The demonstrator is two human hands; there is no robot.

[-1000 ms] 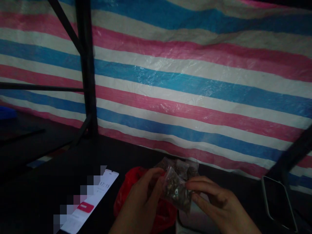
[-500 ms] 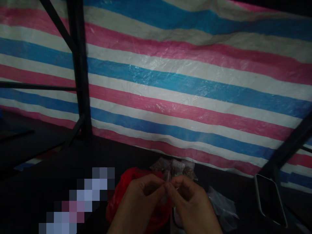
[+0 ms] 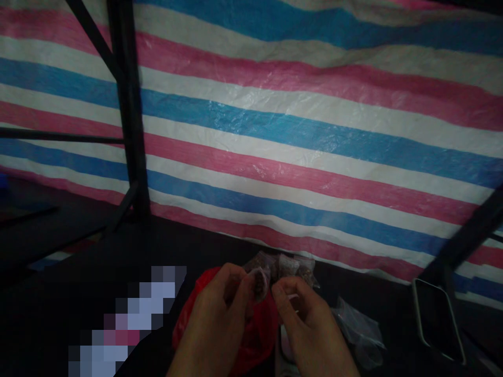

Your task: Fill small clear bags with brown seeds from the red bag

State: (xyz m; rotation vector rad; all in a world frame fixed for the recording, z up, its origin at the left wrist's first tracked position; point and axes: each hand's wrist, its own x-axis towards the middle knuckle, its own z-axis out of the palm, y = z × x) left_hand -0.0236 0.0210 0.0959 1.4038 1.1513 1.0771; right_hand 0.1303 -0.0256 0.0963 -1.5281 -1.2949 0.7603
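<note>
My left hand (image 3: 220,319) and my right hand (image 3: 308,327) meet low in the middle of the view, both pinching a small clear plastic bag (image 3: 260,283) with dark bits inside, held up between the fingertips. Under my left hand lies a red plastic bag (image 3: 257,335). Just beyond the hands, several small filled clear bags (image 3: 293,266) rest on the dark table (image 3: 165,246) by the tarp.
A striped pink, blue and white tarp (image 3: 298,131) fills the background. A black metal frame post (image 3: 128,110) stands at the left. A phone (image 3: 438,319) lies at the right, empty clear bags (image 3: 359,332) beside my right hand, and a blurred-out lit screen (image 3: 126,324) at the lower left.
The larger filled bag held up a second ago is gone from my hands. The hands came together, and now pinch a small bag held slightly apart between the fingertips.
</note>
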